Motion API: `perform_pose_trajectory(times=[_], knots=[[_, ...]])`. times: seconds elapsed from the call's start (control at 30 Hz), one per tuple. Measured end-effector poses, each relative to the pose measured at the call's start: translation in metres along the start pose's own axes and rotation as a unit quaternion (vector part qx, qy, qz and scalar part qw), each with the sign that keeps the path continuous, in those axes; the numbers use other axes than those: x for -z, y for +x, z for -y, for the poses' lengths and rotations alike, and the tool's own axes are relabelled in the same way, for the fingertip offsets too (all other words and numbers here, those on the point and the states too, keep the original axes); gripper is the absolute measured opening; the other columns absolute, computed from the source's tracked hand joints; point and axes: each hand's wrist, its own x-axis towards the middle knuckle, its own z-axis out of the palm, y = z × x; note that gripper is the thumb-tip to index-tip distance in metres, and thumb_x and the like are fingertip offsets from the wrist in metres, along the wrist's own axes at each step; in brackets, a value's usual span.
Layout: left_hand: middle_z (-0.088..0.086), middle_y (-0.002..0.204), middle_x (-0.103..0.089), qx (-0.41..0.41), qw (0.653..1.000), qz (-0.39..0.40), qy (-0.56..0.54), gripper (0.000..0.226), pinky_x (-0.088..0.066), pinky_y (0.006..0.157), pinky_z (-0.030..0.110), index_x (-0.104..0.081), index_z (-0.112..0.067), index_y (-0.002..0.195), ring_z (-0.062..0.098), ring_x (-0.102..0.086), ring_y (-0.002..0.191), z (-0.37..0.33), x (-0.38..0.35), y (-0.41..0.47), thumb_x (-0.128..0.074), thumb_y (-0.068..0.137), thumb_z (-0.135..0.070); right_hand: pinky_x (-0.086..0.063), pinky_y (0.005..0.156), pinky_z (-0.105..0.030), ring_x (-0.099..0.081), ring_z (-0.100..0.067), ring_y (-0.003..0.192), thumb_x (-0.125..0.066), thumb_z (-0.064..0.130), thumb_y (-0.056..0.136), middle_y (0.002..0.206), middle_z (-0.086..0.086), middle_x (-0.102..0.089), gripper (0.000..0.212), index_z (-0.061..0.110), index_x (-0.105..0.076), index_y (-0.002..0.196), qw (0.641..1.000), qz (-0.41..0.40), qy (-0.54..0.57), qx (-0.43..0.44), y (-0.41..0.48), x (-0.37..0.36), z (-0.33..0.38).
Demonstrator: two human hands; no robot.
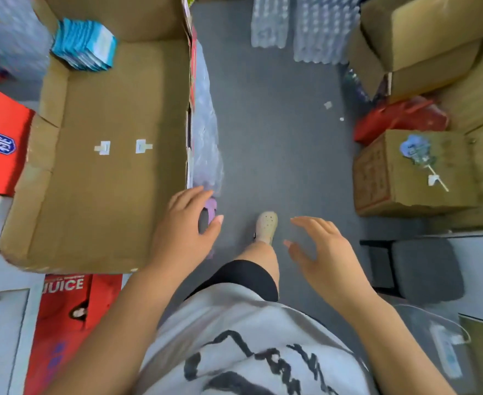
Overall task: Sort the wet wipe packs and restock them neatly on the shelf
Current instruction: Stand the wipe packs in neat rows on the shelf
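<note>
The wet wipe packs (85, 45) sit stacked in the cardboard box's (106, 195) far-left corner, well apart from both hands. The left hand (186, 226) is loosely curved (holding nothing) over the near-right corner, and the right hand (324, 252) is spread open.

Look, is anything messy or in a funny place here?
Yes. Two little white scraps lie loose on the grey floor, and a blue flower lies on its side on a cardboard box at the right. Nothing looks spilled.
</note>
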Motion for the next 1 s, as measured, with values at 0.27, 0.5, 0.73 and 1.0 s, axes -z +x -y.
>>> perform_pose_trajectory(times=[0.27, 0.5, 0.73, 1.0], knots=[[0.009, 0.148, -0.055, 0.056, 0.998, 0.028, -0.026, 0.055, -0.033, 0.116, 0.036, -0.060, -0.008, 0.140, 0.029, -0.046, 0.139, -0.002, -0.011, 0.165, -0.061, 0.094, -0.037, -0.040, 0.096, -0.022, -0.049, -0.014, 0.127, -0.066, 0.033, 0.095, 0.132, 0.009, -0.061, 0.040, 0.020, -0.061, 0.132, 0.999, 0.008, -0.048, -0.019, 0.168, 0.065, -0.032], [0.006, 0.152, -0.051, 0.066, 0.998, 0.023, -0.004, 0.050, -0.033, 0.117, 0.037, -0.057, -0.011, 0.143, 0.027, -0.044, 0.142, -0.010, 0.041, 0.324, -0.068, 0.097, -0.027, -0.036, 0.095, -0.019, -0.050, -0.016, 0.124, -0.067, 0.028, 0.094, 0.129, 0.008, -0.062, 0.037, 0.021, -0.062, 0.130, 0.998, 0.020, -0.057, 0.023, 0.333, 0.106, 0.011], [0.016, 0.145, -0.058, 0.180, 0.982, -0.050, 0.041, 0.053, -0.042, 0.109, 0.049, -0.060, -0.007, 0.139, 0.037, -0.052, 0.133, 0.025, 0.068, 0.425, -0.071, 0.092, -0.027, -0.037, 0.092, -0.018, -0.053, -0.017, 0.119, -0.068, 0.026, 0.092, 0.126, 0.007, -0.064, 0.036, 0.019, -0.064, 0.127, 0.987, 0.083, -0.071, 0.115, 0.500, 0.122, 0.050], [0.026, 0.135, -0.061, 0.466, 0.876, -0.120, -0.015, 0.056, -0.050, 0.098, 0.060, -0.064, -0.002, 0.129, 0.049, -0.058, 0.119, 0.057, 0.041, 0.481, -0.064, 0.084, -0.036, -0.039, 0.102, -0.024, -0.048, -0.015, 0.128, -0.067, 0.025, 0.094, 0.133, 0.002, -0.061, 0.036, 0.018, -0.064, 0.129, 0.916, 0.244, -0.113, 0.299, 0.705, 0.118, 0.117]])
